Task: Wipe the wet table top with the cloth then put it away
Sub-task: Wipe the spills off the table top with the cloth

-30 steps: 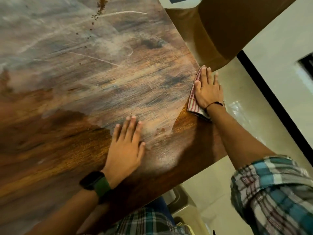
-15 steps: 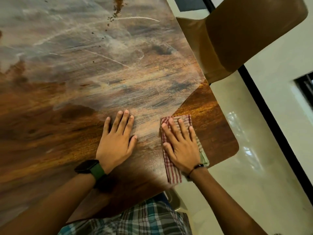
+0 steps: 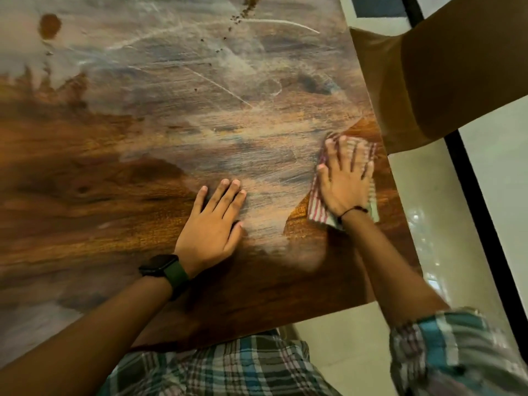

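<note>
A brown wooden table top (image 3: pixel 120 195) fills the view, streaked with pale wet film across its middle and far part. A red-and-white striped cloth (image 3: pixel 315 205) lies flat near the table's right edge. My right hand (image 3: pixel 344 178) presses down on the cloth with fingers spread, covering most of it. My left hand (image 3: pixel 213 227) rests flat on the bare wood to the left of the cloth, palm down, holding nothing. A dark watch sits on my left wrist.
A brown chair (image 3: pixel 428 81) stands against the table's right edge, just beyond the cloth. Dark crumbs (image 3: pixel 243 12) and a round brown spot (image 3: pixel 50 24) lie at the far part of the table. Pale floor (image 3: pixel 428 195) runs along the right.
My right hand slid the cloth from the right edge toward me, then back out to the right and away. My left hand stayed flat on the table.
</note>
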Demonstrator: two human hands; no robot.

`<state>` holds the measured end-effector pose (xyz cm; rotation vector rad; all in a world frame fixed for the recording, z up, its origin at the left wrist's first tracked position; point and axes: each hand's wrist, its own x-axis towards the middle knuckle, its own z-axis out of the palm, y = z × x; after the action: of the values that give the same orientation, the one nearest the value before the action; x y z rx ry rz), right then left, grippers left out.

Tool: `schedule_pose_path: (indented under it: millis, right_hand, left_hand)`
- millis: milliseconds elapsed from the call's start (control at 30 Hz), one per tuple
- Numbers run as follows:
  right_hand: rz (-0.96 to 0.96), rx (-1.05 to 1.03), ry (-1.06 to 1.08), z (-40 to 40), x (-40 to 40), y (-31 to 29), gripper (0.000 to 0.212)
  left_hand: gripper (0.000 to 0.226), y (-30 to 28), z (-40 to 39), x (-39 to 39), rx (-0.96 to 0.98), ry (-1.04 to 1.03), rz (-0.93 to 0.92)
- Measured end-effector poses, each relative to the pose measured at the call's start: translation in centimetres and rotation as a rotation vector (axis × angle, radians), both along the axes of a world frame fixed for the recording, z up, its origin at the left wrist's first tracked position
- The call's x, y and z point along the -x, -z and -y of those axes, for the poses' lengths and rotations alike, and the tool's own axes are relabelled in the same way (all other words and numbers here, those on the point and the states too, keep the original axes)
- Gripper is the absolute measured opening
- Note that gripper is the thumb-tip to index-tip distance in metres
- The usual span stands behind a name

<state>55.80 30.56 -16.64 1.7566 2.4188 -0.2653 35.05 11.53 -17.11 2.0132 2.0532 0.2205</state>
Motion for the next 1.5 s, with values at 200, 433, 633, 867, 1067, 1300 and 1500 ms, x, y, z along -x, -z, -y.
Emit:
schedule_pose_path:
  millis: [200, 433, 633, 867, 1067, 1300, 1500]
  right_hand:
    - [-0.08, -0.014, -0.407, 18.7, 5.7, 0.1, 0.059]
    - [-0.076, 0.015, -0.551, 14.8, 3.7, 0.0, 0.056]
    - [0.012, -0.018, 0.041, -0.4, 1.4, -0.2, 0.06]
    - [0.011, -0.012, -0.128, 9.3, 11.5, -0.1, 0.064]
    - [0.064, 0.082, -0.619, 18.5, 19.3, -0.4, 0.069]
    - [0.035, 0.009, -0.303, 10.9, 7.9, 0.1, 0.064]
    - [0.066, -0.039, 0.127, 6.0, 1.2, -0.7, 0.07]
  left_hand:
    - [0.06, -0.7, 0.1, 1.1, -0.071, -0.076, 0.364]
    - [0.06, -1.5, 1.9, 2.5, -0.109, -0.148, 0.319]
    - [0.066, -0.7, 4.4, 4.0, -0.037, -0.412, 0.159]
    - [0.064, -0.8, 4.4, 4.1, -0.22, -0.477, 0.505]
    - [0.063, -1.0, 5.0, 5.4, -0.345, -0.58, 0.743]
    - [0.056, -1.1, 5.7, 5.9, -0.175, -0.489, 0.733]
    - [0.059, -0.9, 9.8, 7.5, -0.179, -0.465, 0.666]
